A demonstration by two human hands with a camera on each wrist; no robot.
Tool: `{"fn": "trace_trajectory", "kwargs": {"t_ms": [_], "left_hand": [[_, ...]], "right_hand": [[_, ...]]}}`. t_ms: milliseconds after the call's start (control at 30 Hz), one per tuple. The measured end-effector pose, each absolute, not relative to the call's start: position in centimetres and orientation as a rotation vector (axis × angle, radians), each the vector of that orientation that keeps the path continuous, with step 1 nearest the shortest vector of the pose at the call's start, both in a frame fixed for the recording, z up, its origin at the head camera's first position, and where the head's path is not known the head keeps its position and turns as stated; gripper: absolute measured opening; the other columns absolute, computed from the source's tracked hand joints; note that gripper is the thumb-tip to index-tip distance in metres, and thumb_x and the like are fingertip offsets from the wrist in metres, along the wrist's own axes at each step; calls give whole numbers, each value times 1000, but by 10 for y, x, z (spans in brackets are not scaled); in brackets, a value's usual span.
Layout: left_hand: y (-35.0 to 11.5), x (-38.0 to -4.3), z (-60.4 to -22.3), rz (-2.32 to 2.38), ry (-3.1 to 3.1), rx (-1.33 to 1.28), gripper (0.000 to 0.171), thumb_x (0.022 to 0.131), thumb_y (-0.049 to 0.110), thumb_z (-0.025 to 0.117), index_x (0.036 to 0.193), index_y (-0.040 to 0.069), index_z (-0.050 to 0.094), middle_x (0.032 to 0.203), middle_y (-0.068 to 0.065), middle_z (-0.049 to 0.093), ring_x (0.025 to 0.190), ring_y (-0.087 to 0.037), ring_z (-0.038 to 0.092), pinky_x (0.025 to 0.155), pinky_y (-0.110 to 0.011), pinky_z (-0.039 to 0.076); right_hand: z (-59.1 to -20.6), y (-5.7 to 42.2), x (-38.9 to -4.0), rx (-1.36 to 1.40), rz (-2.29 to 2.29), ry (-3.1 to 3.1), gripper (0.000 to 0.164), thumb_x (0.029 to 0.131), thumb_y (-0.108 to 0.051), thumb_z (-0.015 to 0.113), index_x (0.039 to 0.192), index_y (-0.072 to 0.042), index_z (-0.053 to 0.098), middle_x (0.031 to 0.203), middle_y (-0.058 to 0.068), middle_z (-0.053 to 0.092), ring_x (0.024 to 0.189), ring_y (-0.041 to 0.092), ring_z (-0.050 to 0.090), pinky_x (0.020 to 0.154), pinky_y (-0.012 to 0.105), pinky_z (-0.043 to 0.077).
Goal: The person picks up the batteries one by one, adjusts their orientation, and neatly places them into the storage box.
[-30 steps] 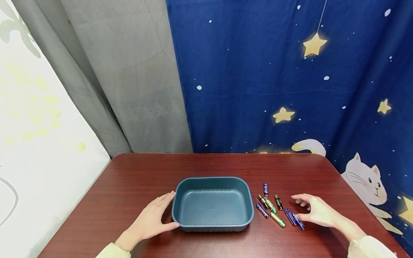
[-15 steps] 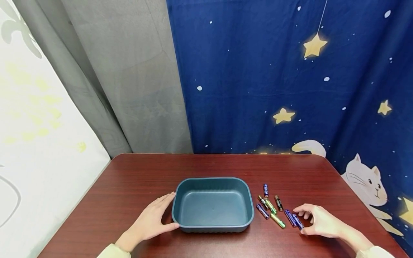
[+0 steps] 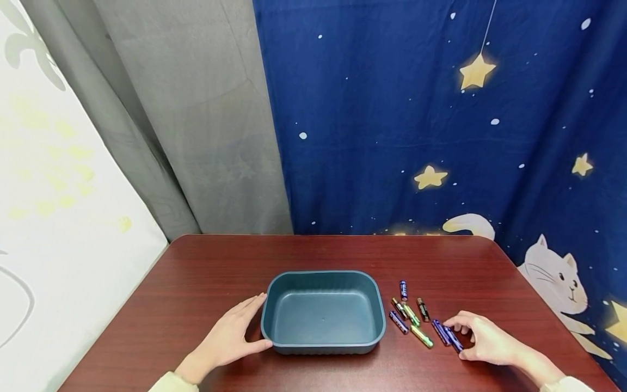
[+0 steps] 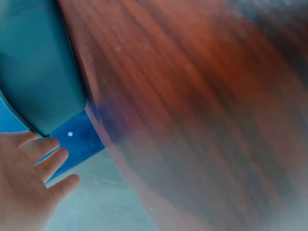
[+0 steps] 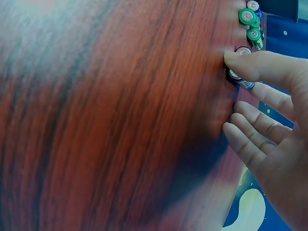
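A dark teal rectangular plastic bin (image 3: pixel 323 344) stands on the table. My left hand (image 3: pixel 227 333) lies along its left side, fingers extended and thumb against the near left corner. In the left wrist view, the fingers (image 4: pixel 45 163) spread beside the bin wall. To the right of the bin, my right hand (image 3: pixel 492 342) pinches a blue battery (image 3: pixel 453 340) between thumb and index finger, one at each end. That battery lies on the tabletop, beside another blue battery (image 3: pixel 441 332). In the right wrist view the thumb (image 5: pixel 260 65) partly covers the battery ends.
Several more batteries lie between the bin and my right hand: a green one (image 3: pixel 422 336), a black one (image 3: pixel 423 310), a blue one (image 3: pixel 399 322) and others. One blue battery (image 3: pixel 403 290) lies farther back. Curtains (image 3: pixel 392 120) hang behind the reddish-brown table (image 3: pixel 220 261).
My right hand has shifted slightly right and toward me, and its thumb and index finger have closed onto the ends of the rightmost blue battery. The left hand and bin stay put.
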State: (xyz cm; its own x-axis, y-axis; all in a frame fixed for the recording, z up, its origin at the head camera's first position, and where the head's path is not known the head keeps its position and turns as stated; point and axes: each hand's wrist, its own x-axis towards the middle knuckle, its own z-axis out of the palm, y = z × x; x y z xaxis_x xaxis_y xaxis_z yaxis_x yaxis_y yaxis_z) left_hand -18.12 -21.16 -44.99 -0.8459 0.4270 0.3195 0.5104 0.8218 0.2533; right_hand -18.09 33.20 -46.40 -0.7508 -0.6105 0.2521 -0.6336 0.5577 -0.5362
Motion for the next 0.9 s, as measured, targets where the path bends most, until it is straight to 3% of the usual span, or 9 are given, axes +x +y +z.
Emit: {"fn": "trace_trajectory", "kwargs": {"t_ms": [200, 900], "left_hand": [[-212, -181, -451, -482, -2752, -721, 89, 70, 62, 64, 138, 11, 40, 134, -5, 48, 121, -23, 45, 96, -44, 39], [-211, -181, -451, -494, -2751, -723, 88, 70, 59, 66, 137, 10, 40, 134, -5, 47, 121, -22, 45, 95, -43, 39]], "right_hand": [[-464, 332, -180, 1023, 945, -2784, 42, 64, -14, 80, 99, -5, 58, 81, -9, 47, 71, 2, 43, 51, 20, 41], [-459, 323, -190, 885, 855, -2670, 39, 59, -17, 82, 88, -8, 59, 76, -11, 51, 67, 1, 46, 52, 20, 43]]}}
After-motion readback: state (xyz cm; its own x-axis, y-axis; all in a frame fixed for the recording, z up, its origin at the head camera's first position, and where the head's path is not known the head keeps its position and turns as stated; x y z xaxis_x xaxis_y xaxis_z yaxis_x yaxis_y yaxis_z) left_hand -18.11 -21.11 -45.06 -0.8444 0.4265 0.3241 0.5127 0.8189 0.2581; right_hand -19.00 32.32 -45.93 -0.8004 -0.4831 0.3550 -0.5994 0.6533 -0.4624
